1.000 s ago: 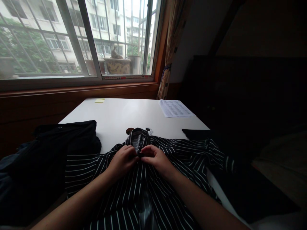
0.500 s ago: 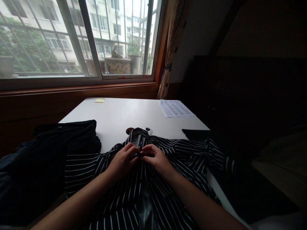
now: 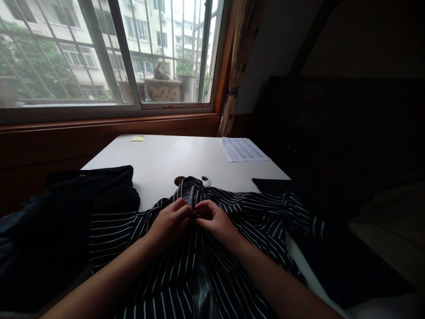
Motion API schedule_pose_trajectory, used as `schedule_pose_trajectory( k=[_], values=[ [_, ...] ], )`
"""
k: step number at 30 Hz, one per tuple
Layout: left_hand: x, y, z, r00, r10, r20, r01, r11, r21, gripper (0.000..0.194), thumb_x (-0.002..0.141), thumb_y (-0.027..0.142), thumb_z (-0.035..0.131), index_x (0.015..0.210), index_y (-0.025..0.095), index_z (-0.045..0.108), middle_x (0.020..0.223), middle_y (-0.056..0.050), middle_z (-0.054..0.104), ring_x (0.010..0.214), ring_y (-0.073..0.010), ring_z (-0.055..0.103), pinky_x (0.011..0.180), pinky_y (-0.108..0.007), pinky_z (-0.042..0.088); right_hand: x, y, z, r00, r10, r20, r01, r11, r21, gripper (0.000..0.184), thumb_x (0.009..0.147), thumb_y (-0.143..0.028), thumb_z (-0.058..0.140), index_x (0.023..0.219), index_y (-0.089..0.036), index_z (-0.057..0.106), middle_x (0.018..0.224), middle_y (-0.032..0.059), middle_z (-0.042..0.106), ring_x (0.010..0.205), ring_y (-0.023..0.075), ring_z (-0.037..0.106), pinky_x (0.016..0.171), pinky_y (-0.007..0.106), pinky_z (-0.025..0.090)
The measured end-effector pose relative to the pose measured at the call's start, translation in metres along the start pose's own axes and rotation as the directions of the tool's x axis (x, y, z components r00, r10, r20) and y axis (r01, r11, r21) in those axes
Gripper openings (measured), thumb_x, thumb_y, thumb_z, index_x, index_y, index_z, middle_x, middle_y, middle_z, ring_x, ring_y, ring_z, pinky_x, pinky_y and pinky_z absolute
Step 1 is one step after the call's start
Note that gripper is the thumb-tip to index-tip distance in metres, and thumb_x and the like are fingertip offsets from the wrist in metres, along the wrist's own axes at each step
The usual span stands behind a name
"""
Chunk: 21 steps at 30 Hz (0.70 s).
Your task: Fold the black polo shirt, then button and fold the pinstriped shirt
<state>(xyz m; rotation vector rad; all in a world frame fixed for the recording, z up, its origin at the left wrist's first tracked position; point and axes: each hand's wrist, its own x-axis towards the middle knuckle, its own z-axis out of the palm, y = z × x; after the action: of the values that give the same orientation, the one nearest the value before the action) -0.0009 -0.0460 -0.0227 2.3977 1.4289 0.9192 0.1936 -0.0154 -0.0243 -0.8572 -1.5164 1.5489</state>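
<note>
A black shirt with white stripes (image 3: 172,266) lies spread over the near part of the white table, its collar pointing away from me and its sleeves out to both sides. Just below the collar, my left hand (image 3: 171,217) pinches the shirt's front edge from the left. From the right, my right hand (image 3: 215,219) pinches the same spot with thumb and fingers, and the fingertips of both hands meet. Whatever small part of the front they grip is hidden between the fingers. Lower down, the two front edges hang apart.
Dark folded clothes (image 3: 99,190) are piled at the left. Printed sheets (image 3: 244,149) and a yellow sticky note (image 3: 137,138) lie on the far part of the white table (image 3: 175,150). Beyond the collar are a white ring (image 3: 205,180) and a brown round piece (image 3: 179,180). Dark cloth (image 3: 270,186) lies right.
My fingers have shifted slightly at the shirt front, the left fingers curling closer to the right ones. The shirt itself stays in place.
</note>
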Motion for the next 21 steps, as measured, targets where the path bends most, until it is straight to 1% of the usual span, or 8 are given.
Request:
schedule_pose_trajectory(
  k=[3, 5, 7, 10, 13, 17, 21],
  values=[
    [-0.002, -0.002, -0.001, 0.998, 0.050, -0.038, -0.049, 0.998, 0.030, 0.011, 0.091, 0.014, 0.059, 0.099, 0.022, 0.059, 0.100, -0.002, 0.055, 0.082, -0.0152, 0.057, 0.071, -0.026, 0.049, -0.002, -0.002, 0.000, 0.998, -0.066, -0.013, 0.063, 0.986, -0.156, 0.024, 0.077, -0.019, 0.072, 0.100, -0.022, 0.066, 0.096, 0.0013, 0.069, 0.090, 0.0181, 0.066, 0.083, 0.033, 0.052],
    [-0.002, -0.003, -0.002, 0.993, 0.096, -0.066, -0.093, 0.994, 0.057, 0.009, 0.093, 0.015, 0.057, 0.099, 0.022, 0.059, 0.099, -0.003, 0.054, 0.080, -0.0148, 0.057, 0.070, -0.026, 0.048, -0.003, -0.004, -0.001, 0.992, -0.125, -0.022, 0.114, 0.953, -0.280, 0.018, 0.079, -0.018, 0.071, 0.096, -0.022, 0.069, 0.094, 0.0012, 0.068, 0.089, 0.0179, 0.064, 0.081, 0.032, 0.051],
    [-0.003, -0.003, -0.003, 0.984, 0.146, -0.099, -0.136, 0.985, 0.104, 0.008, 0.093, 0.016, 0.056, 0.099, 0.021, 0.060, 0.100, -0.003, 0.054, 0.079, -0.0147, 0.056, 0.068, -0.025, 0.048, -0.004, -0.007, -0.001, 0.984, -0.178, -0.020, 0.159, 0.919, -0.361, 0.013, 0.080, -0.018, 0.070, 0.093, -0.022, 0.071, 0.092, 0.0008, 0.066, 0.087, 0.0177, 0.063, 0.079, 0.031, 0.050],
    [-0.003, -0.003, -0.005, 0.966, 0.202, -0.162, -0.175, 0.970, 0.166, 0.007, 0.093, 0.017, 0.057, 0.098, 0.021, 0.060, 0.103, -0.005, 0.053, 0.083, -0.0159, 0.058, 0.068, -0.026, 0.049, -0.006, -0.011, -0.001, 0.975, -0.221, -0.008, 0.202, 0.907, -0.370, 0.011, 0.081, -0.018, 0.071, 0.091, -0.023, 0.071, 0.089, 0.0001, 0.065, 0.084, 0.0168, 0.064, 0.076, 0.030, 0.051],
    [-0.005, -0.003, -0.005, 0.954, 0.221, -0.202, -0.188, 0.967, 0.171, 0.005, 0.093, 0.019, 0.059, 0.098, 0.020, 0.061, 0.107, -0.006, 0.053, 0.088, -0.0175, 0.060, 0.072, -0.028, 0.052, -0.008, -0.014, -0.001, 0.962, -0.274, -0.008, 0.252, 0.895, -0.368, 0.010, 0.082, -0.018, 0.071, 0.090, -0.023, 0.071, 0.088, -0.0003, 0.065, 0.082, 0.0161, 0.064, 0.074, 0.030, 0.051],
    [-0.007, -0.002, -0.006, 0.948, 0.214, -0.235, -0.184, 0.972, 0.142, 0.001, 0.094, 0.019, 0.059, 0.094, 0.020, 0.059, 0.112, -0.007, 0.057, 0.094, -0.0187, 0.062, 0.078, -0.031, 0.054, -0.010, -0.017, 0.000, 0.924, -0.384, 0.000, 0.349, 0.841, -0.413, 0.013, 0.081, -0.014, 0.070, 0.089, -0.024, 0.070, 0.087, -0.0001, 0.065, 0.081, 0.0157, 0.063, 0.072, 0.029, 0.051],
    [-0.007, 0.001, -0.007, 0.942, 0.236, -0.238, -0.213, 0.970, 0.118, 0.006, 0.095, 0.021, 0.059, 0.090, 0.020, 0.056, 0.111, -0.006, 0.062, 0.094, -0.0178, 0.064, 0.081, -0.032, 0.054, -0.012, -0.022, 0.003, 0.886, -0.463, 0.014, 0.417, 0.784, -0.459, 0.017, 0.078, -0.009, 0.067, 0.087, -0.024, 0.068, 0.088, 0.0004, 0.065, 0.081, 0.0163, 0.063, 0.073, 0.031, 0.052]
  ],
)
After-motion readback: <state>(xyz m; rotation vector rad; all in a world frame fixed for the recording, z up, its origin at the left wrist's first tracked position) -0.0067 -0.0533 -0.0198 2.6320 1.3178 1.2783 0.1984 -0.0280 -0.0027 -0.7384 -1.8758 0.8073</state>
